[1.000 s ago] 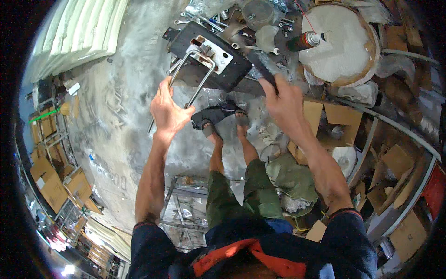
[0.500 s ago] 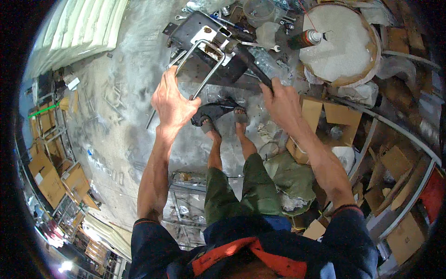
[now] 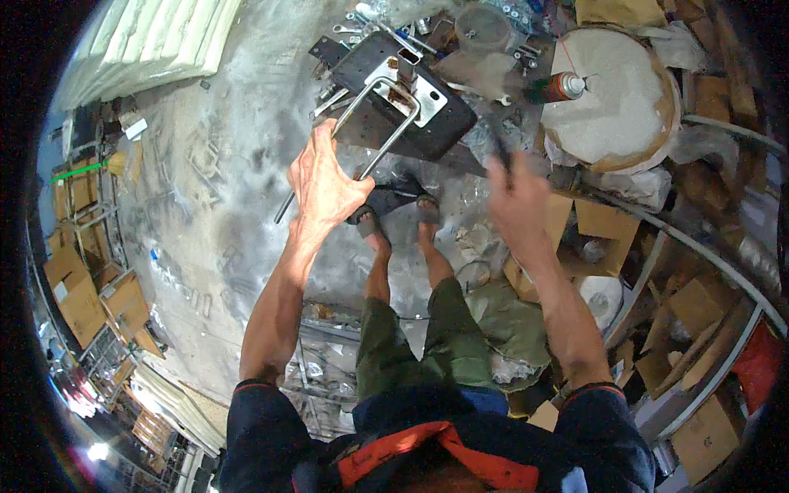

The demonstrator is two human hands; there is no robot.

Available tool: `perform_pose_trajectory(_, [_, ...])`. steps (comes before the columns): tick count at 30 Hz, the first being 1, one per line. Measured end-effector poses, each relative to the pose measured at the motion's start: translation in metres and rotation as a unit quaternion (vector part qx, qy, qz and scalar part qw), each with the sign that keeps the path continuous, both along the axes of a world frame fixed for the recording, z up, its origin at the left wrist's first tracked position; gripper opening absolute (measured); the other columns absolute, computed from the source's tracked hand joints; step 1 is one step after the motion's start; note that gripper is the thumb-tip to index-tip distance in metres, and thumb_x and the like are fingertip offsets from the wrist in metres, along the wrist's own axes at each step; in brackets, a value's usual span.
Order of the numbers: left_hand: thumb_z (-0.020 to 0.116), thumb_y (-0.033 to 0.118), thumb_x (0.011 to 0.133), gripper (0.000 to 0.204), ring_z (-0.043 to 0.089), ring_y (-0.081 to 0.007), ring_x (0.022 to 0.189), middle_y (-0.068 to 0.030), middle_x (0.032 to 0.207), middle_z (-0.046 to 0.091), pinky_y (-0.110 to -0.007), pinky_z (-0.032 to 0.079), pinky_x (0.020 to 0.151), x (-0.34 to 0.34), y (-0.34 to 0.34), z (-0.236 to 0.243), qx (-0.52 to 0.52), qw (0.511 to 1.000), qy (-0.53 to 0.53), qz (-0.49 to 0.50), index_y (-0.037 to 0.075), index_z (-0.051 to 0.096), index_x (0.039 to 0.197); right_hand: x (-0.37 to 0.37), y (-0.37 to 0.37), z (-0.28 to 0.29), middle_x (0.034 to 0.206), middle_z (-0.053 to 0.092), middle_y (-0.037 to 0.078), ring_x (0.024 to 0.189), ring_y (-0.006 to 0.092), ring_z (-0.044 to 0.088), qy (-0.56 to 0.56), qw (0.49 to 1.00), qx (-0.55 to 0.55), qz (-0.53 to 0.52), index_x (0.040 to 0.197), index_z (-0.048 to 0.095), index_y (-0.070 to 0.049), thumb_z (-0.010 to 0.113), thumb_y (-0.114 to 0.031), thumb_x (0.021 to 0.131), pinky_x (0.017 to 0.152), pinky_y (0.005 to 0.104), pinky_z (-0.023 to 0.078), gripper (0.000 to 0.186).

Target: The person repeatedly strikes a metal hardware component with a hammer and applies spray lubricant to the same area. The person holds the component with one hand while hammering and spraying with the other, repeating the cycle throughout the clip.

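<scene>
Holding the bent metal rod (image 3: pixel 389 145) partly over the metal plate (image 3: pixel 425 89), left hand (image 3: pixel 325 182) clasped across both legs; gripping a blurred dark handle (image 3: pixel 500 146) in the right hand (image 3: pixel 520 203). Probably stiff, fairly light, perhaps slippery; best held by the legs.

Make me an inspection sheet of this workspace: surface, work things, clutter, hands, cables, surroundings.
Surface: stained grey concrete floor.
Work things: silver U-bent metal rod, its bend over a silver metal plate on a black rectangular block; contact unclear.
Clutter: silver metal wrench beyond the block; clear round plastic tub; dark-and-red cylindrical spray can.
Hands: left hand holds the rod; right hand grips a dark-handled tool, blurred.
Cables: nothing seen for certain.
Surroundings: round white-topped container and open brown cardboard box at right; white ribbed padded stack at far left.
</scene>
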State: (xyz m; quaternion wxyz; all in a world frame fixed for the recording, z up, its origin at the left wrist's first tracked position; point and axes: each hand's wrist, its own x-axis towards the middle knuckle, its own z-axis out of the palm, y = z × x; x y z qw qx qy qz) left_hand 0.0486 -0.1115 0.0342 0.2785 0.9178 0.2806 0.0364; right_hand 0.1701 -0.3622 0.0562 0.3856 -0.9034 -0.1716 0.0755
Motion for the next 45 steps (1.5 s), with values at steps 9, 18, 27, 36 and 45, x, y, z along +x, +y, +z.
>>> perform_pose_trajectory(9, [0.085,0.015,0.06,0.085,0.068,-0.0386,0.119,-0.0249,0.13,0.066,-0.045,0.053,0.102,0.005,0.007,0.003,0.0,1.0,0.004,0.008,0.0,0.051,0.136,-0.002,-0.005,-0.006,0.066,0.066,0.023,0.06,0.0456,0.066,-0.033,0.996,-0.061,0.054,0.093,0.063,-0.001,0.065,-0.027,0.103,0.055,0.0502,0.053,0.028])
perform_pose_trajectory(18, [0.085,0.014,0.058,0.089,0.068,-0.0389,0.114,-0.0227,0.125,0.068,-0.046,0.053,0.099,-0.001,0.001,0.009,0.026,0.999,-0.027,-0.018,0.002,0.05,0.139,0.0,-0.002,-0.018,0.07,0.064,0.027,0.063,0.0485,0.064,0.0,0.983,-0.145,0.111,0.088,0.058,0.001,0.068,-0.025,0.102,0.054,0.052,0.046,0.031])
perform_pose_trajectory(27, [0.085,0.015,0.057,0.086,0.069,-0.0377,0.103,-0.0184,0.112,0.068,-0.046,0.054,0.09,-0.001,0.003,0.009,0.03,0.999,-0.013,-0.03,0.003,0.052,0.135,0.003,-0.007,-0.026,0.067,0.066,0.025,0.061,0.0464,0.067,-0.016,0.973,-0.197,0.117,0.09,0.061,0.001,0.064,-0.032,0.103,0.052,0.0522,0.05,0.035])
perform_pose_trajectory(36, [0.078,0.002,0.056,0.087,0.059,-0.0395,0.115,-0.0178,0.122,0.061,-0.049,0.044,0.098,-0.015,0.046,-0.007,0.07,0.988,-0.009,-0.137,0.005,0.051,0.138,0.036,-0.032,0.008,0.07,0.053,-0.005,0.062,0.0083,0.042,0.106,0.986,0.091,0.086,0.105,0.068,0.001,0.07,-0.02,0.102,0.055,0.0291,0.037,0.021])
perform_pose_trajectory(45, [0.067,-0.003,0.055,0.09,0.054,-0.0367,0.107,-0.0162,0.113,0.055,-0.046,0.04,0.091,-0.002,0.073,-0.002,0.085,0.959,-0.099,-0.253,0.004,0.051,0.143,0.023,0.001,0.015,0.059,0.056,0.017,0.049,0.0306,0.054,-0.054,0.989,0.026,0.134,0.083,0.055,-0.001,0.075,-0.027,0.098,0.05,0.0413,0.042,0.036])
